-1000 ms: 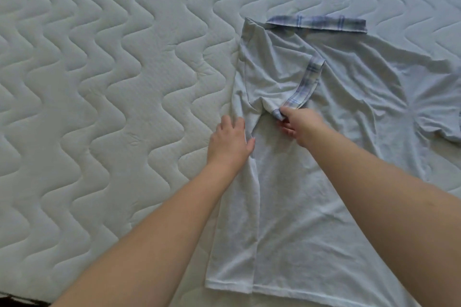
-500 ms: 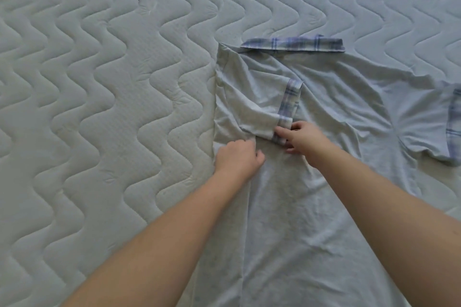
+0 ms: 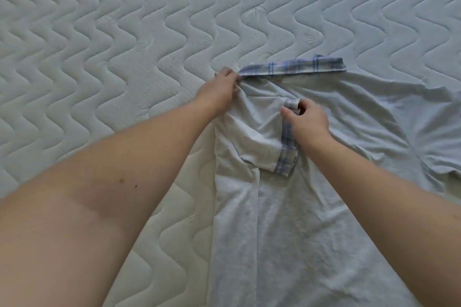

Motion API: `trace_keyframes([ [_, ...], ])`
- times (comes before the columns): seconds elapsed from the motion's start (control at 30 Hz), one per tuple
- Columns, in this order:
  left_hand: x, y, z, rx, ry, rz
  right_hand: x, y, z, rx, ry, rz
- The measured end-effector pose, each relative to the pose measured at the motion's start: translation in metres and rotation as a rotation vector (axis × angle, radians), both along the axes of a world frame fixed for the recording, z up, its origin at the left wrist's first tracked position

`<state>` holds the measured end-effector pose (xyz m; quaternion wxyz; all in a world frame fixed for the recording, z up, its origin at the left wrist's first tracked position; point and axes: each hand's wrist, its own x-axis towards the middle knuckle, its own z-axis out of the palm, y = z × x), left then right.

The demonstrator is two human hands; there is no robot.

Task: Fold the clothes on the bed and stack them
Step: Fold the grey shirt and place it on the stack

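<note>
Arms outstretched: left hand (image 3: 219,91) pinches shirt (image 3: 311,207) shoulder, right hand (image 3: 305,122) fingers grip folded sleeve cuff (image 3: 287,154).

I can read no text, label, brand, number or sign anywhere in my view. The pale grey shirt (image 3: 311,219) carries no print or tag that I can make out, and its collar (image 3: 294,67) and sleeve cuff (image 3: 287,154) show only a blue plaid pattern. The quilted mattress (image 3: 124,32) shows only wavy stitching, with no lettering.
</note>
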<state>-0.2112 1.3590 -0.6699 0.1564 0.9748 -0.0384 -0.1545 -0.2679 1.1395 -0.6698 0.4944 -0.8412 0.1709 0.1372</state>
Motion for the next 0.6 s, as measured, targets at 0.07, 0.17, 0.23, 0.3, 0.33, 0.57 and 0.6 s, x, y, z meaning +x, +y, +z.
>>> trace_keyframes([
  [0.07,0.018,0.002,0.006,0.16,0.05,-0.124,0.003,-0.003,0.006,0.082,-0.06,0.0],
  [0.17,0.041,0.001,0.014,0.318,0.072,-0.185,0.012,-0.019,0.009,0.107,-0.092,-0.042],
  [0.23,0.049,0.0,0.016,0.425,0.131,-0.185,0.018,-0.027,0.006,0.044,-0.083,-0.056],
  [0.3,0.054,0.001,0.014,0.478,0.13,-0.134,0.022,-0.031,0.002,-0.001,-0.053,-0.061],
  [0.33,0.055,0.001,0.012,0.487,0.11,-0.114,0.023,-0.031,0.0,-0.007,-0.039,-0.065],
  [0.57,0.05,0.004,0.003,0.136,0.031,0.078,0.015,-0.025,-0.011,0.056,0.063,-0.045],
  [0.6,0.045,0.004,0.002,0.066,0.008,0.107,0.012,-0.025,-0.012,0.068,0.074,-0.032],
])
